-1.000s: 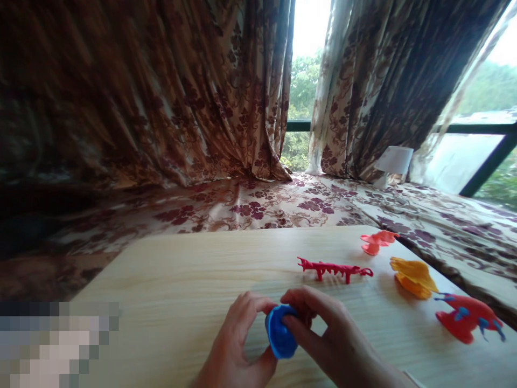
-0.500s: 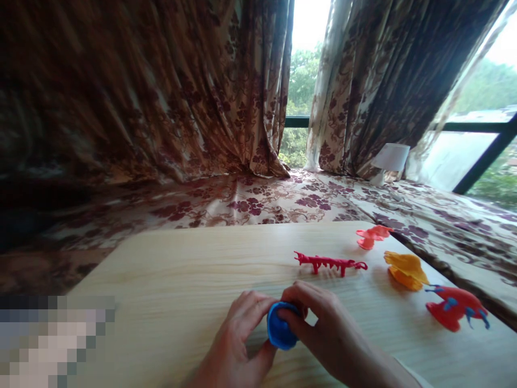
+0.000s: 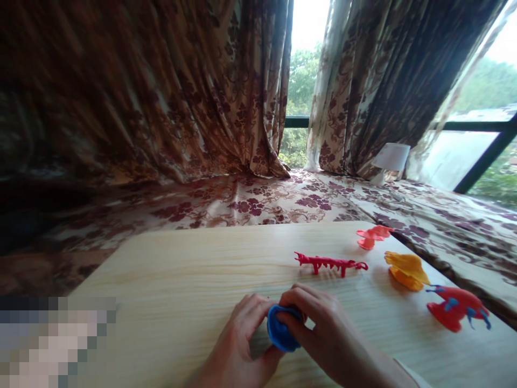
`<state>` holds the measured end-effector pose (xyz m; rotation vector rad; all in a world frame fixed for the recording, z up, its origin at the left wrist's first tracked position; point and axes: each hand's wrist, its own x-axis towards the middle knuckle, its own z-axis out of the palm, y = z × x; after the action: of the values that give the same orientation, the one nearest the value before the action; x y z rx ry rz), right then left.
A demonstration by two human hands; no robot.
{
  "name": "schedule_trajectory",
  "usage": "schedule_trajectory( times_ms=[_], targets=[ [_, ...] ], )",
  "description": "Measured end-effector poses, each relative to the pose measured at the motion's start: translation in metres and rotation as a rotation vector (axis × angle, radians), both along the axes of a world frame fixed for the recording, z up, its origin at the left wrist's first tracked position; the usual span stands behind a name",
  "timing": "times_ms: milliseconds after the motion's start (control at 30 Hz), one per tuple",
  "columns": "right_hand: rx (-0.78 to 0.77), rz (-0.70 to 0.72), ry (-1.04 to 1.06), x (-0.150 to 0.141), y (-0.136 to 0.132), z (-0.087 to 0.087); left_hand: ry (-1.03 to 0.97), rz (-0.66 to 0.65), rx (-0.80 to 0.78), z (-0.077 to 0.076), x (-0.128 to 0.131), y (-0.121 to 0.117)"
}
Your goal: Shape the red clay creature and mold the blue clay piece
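Note:
Between my two hands is a small blue bowl-shaped piece (image 3: 278, 332), apparently of modelling clay, its hollow turned toward me. My left hand (image 3: 246, 339) grips its left side, fingers at the top edge and thumb at the bottom. With the thumb inside the hollow and fingers behind the wall, my right hand (image 3: 319, 328) pinches the upper right rim. Just beyond my hands, a dark red long-bodied clay figure (image 3: 329, 263) stands on short legs.
Along the table's right side stand a coral clay figure (image 3: 371, 236), a yellow one (image 3: 406, 270) and a red one with blue bits (image 3: 459, 308). The pale wooden table (image 3: 181, 269) borders flowered cloth (image 3: 258, 199). A white lamp (image 3: 391, 157) stands near the window.
The blue piece has tilted slightly and its rim looks a little reshaped. My left thumb has shifted right along its lower edge. The clay figures stay put.

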<state>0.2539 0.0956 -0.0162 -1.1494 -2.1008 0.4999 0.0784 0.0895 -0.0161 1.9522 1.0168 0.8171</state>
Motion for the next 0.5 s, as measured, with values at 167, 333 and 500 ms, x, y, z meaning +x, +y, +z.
schedule_trajectory(
  times_ms=[167, 333, 500],
  targets=[
    [-0.063, -0.004, -0.037, 0.002, 0.001, 0.005, 0.003, -0.007, 0.011, 0.001, -0.002, 0.000],
    [-0.070, -0.004, -0.024, 0.005, -0.003, 0.015, -0.073, -0.048, -0.073, 0.007, -0.001, 0.000],
    [-0.088, 0.070, 0.061, 0.009, -0.002, 0.023, -0.112, -0.139, -0.096, -0.001, -0.008, 0.004]
  ],
)
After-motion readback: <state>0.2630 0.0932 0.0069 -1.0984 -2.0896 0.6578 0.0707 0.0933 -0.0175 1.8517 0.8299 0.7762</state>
